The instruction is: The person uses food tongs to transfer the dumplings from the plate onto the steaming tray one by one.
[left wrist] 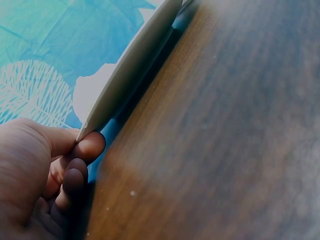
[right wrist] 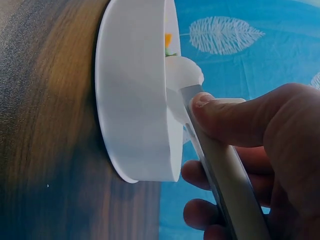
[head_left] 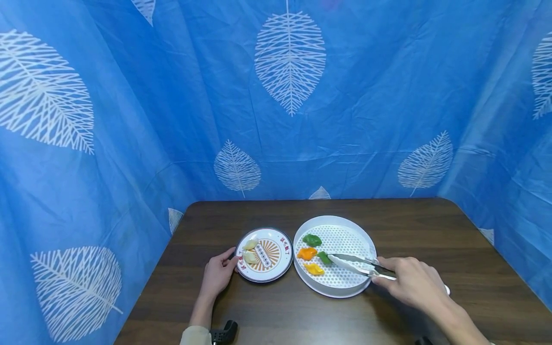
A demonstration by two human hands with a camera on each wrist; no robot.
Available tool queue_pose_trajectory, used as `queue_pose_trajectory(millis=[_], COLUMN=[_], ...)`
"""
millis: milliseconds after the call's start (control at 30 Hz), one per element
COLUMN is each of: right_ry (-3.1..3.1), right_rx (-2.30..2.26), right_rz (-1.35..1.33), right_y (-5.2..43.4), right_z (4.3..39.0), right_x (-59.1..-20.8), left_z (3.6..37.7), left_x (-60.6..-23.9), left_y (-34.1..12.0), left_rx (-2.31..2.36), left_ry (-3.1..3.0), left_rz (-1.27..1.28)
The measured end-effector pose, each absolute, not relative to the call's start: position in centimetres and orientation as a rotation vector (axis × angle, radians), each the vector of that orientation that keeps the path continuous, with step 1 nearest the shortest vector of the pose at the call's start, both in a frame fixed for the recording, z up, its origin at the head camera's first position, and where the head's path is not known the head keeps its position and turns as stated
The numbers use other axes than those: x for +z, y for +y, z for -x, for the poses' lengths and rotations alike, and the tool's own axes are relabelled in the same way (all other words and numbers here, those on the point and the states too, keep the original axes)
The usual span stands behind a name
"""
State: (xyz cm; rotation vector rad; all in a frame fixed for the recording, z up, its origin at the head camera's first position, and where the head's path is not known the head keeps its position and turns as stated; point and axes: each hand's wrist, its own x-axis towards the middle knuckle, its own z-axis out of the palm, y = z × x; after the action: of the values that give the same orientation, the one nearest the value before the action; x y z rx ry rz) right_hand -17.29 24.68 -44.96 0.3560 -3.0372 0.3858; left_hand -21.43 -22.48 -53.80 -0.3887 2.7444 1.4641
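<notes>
Presently, the left grip (head_left: 217, 274) pinches the rim of the plate (head_left: 277, 270), which carries two pale pieces (head_left: 249, 258). The right grip (head_left: 415, 283) clasps tongs (right wrist: 225, 172), tips at a green piece (head_left: 323, 258) in the tray (head_left: 340, 239), just beside the plate on the tabletop (head_left: 280, 314).

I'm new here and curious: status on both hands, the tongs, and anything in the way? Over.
Left hand pinching plate edge. Right hand gripping tongs. Tips at green piece in white tray, contact unclear. Nothing seen blocking.
</notes>
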Motion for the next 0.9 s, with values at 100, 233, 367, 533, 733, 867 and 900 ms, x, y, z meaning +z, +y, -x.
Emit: queue_pose_trajectory(millis=[100, 233, 367, 533, 733, 867, 900], right_ry=[-3.058, -3.09, -3.108, -3.128, -3.135, -3.126, -3.122], right_rx=[0.376, 0.374, 0.38, 0.393, 0.397, 0.401, 0.407], right_rz=[-0.346, -0.329, -0.319, -0.314, -0.314, -0.313, -0.314], right_y=[24.69, 24.67, 24.71, 24.69, 24.61, 24.54, 24.48], right_z=[17.39, 17.4, 17.39, 17.47, 17.35, 17.34, 17.34], right_x=[-44.99, -45.11, -45.33, -45.46, -45.49, -45.42, -45.39], left_z=[21.47, 21.46, 21.41, 21.42, 21.4, 21.34, 21.32], left_x=[-53.8, -53.83, -53.81, -53.74, -53.84, -53.79, -53.77], left_y=[-22.45, -22.38, -22.36, -22.42, -22.33, -22.23, -22.22], left_rx=[1.47, 1.47, 1.468, 1.462, 1.456, 1.449, 1.45], left_ry=[2.737, 2.739, 2.759, 2.761, 2.766, 2.769, 2.764], left_rz=[0.395, 0.393, 0.384, 0.393, 0.398, 0.406, 0.41])
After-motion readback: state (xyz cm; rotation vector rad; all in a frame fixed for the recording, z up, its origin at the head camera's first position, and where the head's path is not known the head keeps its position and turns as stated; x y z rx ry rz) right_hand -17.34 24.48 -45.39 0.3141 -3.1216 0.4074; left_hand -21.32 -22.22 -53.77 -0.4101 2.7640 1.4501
